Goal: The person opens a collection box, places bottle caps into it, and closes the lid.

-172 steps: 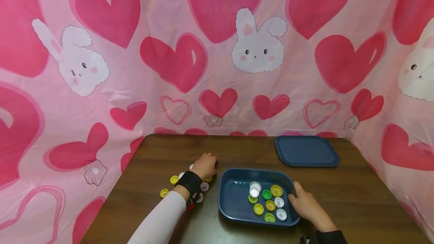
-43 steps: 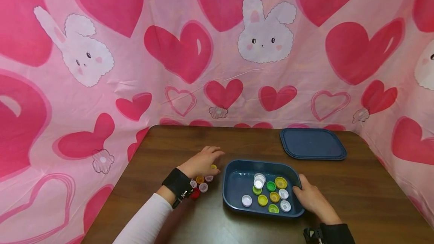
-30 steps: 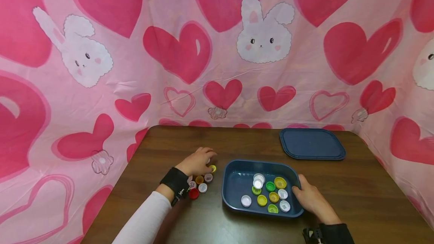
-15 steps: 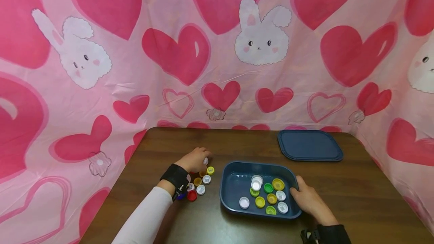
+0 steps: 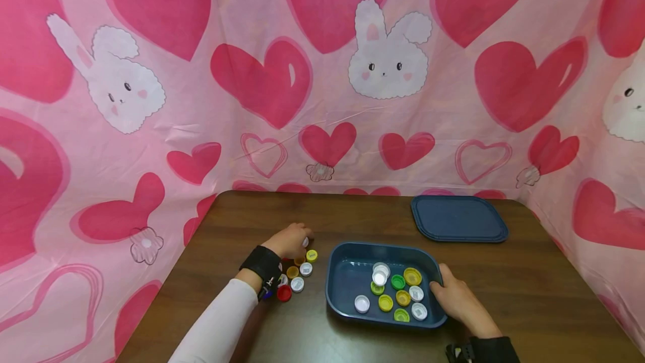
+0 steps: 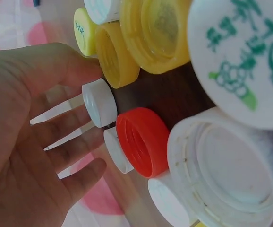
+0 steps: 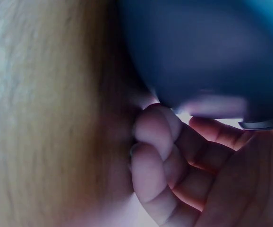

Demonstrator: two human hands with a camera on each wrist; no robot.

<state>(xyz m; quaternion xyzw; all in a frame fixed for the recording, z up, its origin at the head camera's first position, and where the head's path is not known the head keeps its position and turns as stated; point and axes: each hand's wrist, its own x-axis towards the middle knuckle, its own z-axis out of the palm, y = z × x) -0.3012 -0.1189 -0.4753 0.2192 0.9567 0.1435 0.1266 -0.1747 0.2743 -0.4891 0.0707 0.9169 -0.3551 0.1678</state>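
Observation:
My left hand [image 5: 289, 240] reaches palm inward over a cluster of bottle caps on the table's left side. In the left wrist view its loosely bent fingers stand behind a small white cap [image 6: 98, 102], the thumb tip close above it. Beside it lie a red cap [image 6: 142, 142], an amber cap [image 6: 116, 54] and a white cap with green print [image 6: 245, 56]. My right hand [image 5: 459, 299] grips the right wall of a dark blue plastic box [image 5: 335, 282], thumb at the rim and fingers curled beneath. Several white, yellow and green caps [image 5: 385, 303] lie inside.
A blue lid [image 5: 459, 218] lies flat at the back right of the brown wooden table [image 5: 282, 210]. A pink curtain [image 5: 322, 94] with hearts and rabbits hangs behind and at both sides. A yellow cap [image 5: 312, 256] sits between my left hand and the box.
A white cap has been added at the box's front left. My left hand has drawn back leftward over the cap cluster. My right hand keeps its grip on the box.

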